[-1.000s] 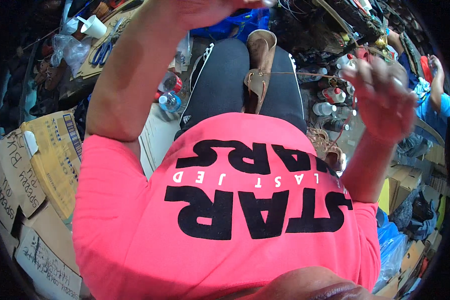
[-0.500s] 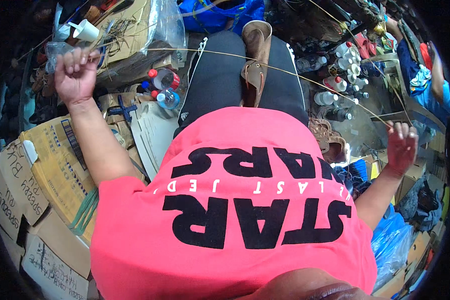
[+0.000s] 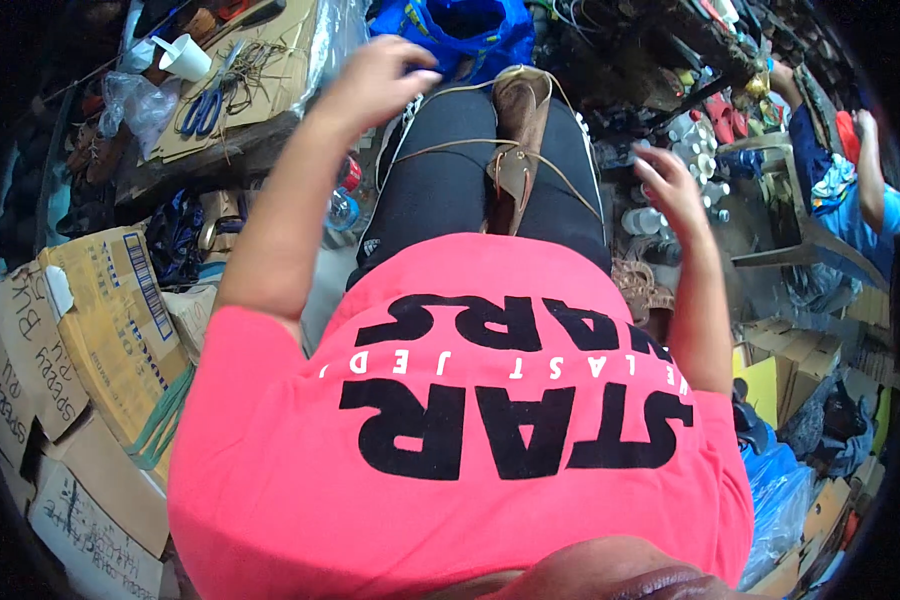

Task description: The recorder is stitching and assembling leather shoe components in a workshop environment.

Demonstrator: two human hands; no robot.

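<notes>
A brown leather shoe piece (image 3: 511, 178) stands upright between my knees, gripped by the thighs in black pants (image 3: 445, 140). A thin tan cord (image 3: 450, 147) passes through it and lies slack across both legs, with another stretch looping around its top. My left hand (image 3: 382, 78) hovers beyond the left knee, slightly blurred, its fingers bent and apart with nothing visible in them. My right hand (image 3: 673, 187) is raised to the right of the right thigh, near the bottles, its fingers spread. Neither hand touches the shoe piece.
At the far left, a cardboard-topped surface (image 3: 275, 45) bears blue-handled scissors (image 3: 202, 112), dry strands and a white cup (image 3: 184, 58). A blue bag (image 3: 460, 35) lies ahead. Several bottles (image 3: 642, 220) and a plastic chair (image 3: 800, 235) stand right, near another person's arm (image 3: 870, 175). Cardboard boxes (image 3: 120, 300) fill the left.
Both hands have come inward from wide apart, the left also moving forward. The cord, stretched taut between them before, now hangs slack over my legs, apparently let go.
</notes>
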